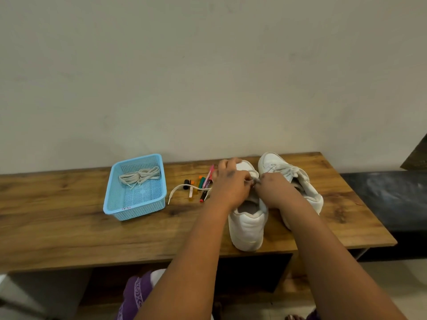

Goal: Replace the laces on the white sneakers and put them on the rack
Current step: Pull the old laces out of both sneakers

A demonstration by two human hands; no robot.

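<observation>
Both forearms reach fwd over bench (69, 227). Left hand (231, 183) & right hand (275, 190) meet over near sneaker (248, 225), fingers pinching its lace (184, 189) at the eyelets. 2nd sneaker (288, 174) just beside, laced. Spare laces (139, 175) in blue basket (134, 210).

A home entryway is suggested: a low wooden bench (69, 227) is set against a plain wall (208, 65), tiled floor (381, 285) below.
</observation>
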